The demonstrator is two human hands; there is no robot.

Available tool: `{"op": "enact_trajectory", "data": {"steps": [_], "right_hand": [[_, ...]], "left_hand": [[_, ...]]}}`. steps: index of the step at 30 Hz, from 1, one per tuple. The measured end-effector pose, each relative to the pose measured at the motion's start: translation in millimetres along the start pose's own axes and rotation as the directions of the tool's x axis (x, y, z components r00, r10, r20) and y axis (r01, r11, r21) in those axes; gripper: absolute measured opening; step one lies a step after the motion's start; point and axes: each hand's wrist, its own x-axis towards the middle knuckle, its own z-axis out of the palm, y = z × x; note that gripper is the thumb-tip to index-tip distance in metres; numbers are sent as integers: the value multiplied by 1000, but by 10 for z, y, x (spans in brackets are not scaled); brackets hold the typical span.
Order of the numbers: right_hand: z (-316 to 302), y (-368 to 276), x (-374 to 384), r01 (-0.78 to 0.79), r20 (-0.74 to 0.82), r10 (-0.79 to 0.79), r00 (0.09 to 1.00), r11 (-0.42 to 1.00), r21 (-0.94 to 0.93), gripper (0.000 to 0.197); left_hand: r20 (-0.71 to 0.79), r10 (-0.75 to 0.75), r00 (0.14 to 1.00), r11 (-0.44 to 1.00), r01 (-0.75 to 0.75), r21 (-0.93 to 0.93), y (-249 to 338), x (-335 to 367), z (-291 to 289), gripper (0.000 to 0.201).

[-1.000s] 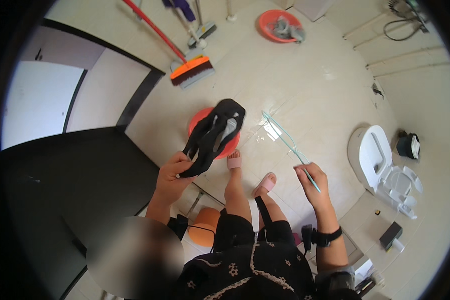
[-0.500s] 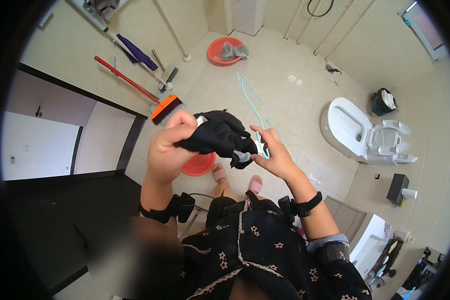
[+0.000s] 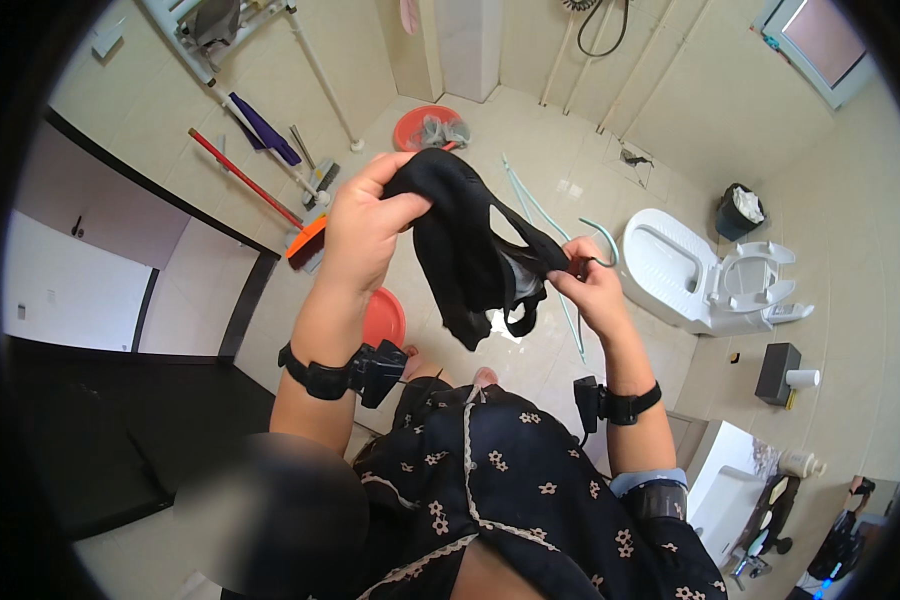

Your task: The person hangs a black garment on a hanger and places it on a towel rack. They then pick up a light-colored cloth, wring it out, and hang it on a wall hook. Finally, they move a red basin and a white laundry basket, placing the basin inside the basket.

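Note:
A black strappy top [image 3: 457, 250] with grey lining hangs stretched between my two hands, its straps and openings spread. My left hand [image 3: 368, 220] is closed on its upper left edge, thumb in front. My right hand [image 3: 592, 290] pinches a strap at the right side of the top. A pale teal clothes hanger [image 3: 532, 197] runs behind my right hand, its hook curving up beside the fingers; it seems held in the same hand, though the grip is partly hidden.
A red basin [image 3: 382, 320] is near my feet; another red basin [image 3: 410, 128] holding grey cloth stands farther off. To the right are a squat toilet [image 3: 660, 265], a bin [image 3: 738, 212] and a washbasin [image 3: 725, 490]. An orange broom [image 3: 308, 243] leans at the left wall.
The bunched black top has been opened out and raised. My right hand has moved right and closed on a strap. The hanger has shifted, its hook now showing by the right fingers.

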Motion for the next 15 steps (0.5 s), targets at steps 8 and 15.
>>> {"op": "enact_trajectory", "data": {"steps": [8,15], "right_hand": [[239,-44,-113,217,167,-154,974,848,-483,52],[648,41,225,187,-20,-242,970,800,-571,50]], "left_hand": [[82,32,996,999,-29,-39,250,-117,497,26],[185,176,967,968,-204,148,662,-180,308,26]]}}
